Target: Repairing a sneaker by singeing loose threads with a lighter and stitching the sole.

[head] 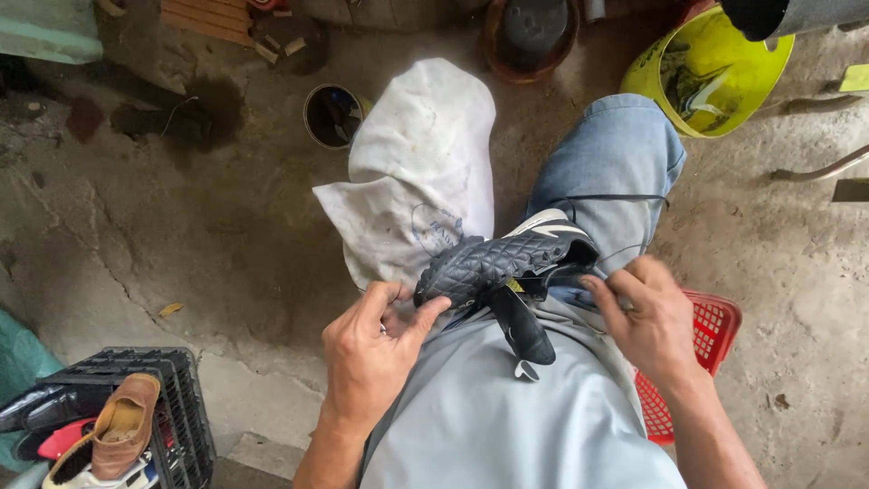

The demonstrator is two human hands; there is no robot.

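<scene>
A black quilted sports shoe [507, 263] with a white stripe lies across my lap, toe toward the left. My left hand [376, 349] pinches the toe end between thumb and fingers. My right hand [647, 321] grips the heel end and its opening. The shoe's black tongue [525, 330] hangs down over my grey shirt. A thin black lace [615, 197] runs over my right knee in blue jeans. A white cloth [416, 172] covers my left leg.
A black crate [186, 398] at lower left holds a brown shoe [122, 426] and other footwear. A red basket [706, 349] sits by my right side. A yellow bucket [706, 72], a small can [332, 115] and a dark round pot [534, 36] stand on the cracked concrete floor ahead.
</scene>
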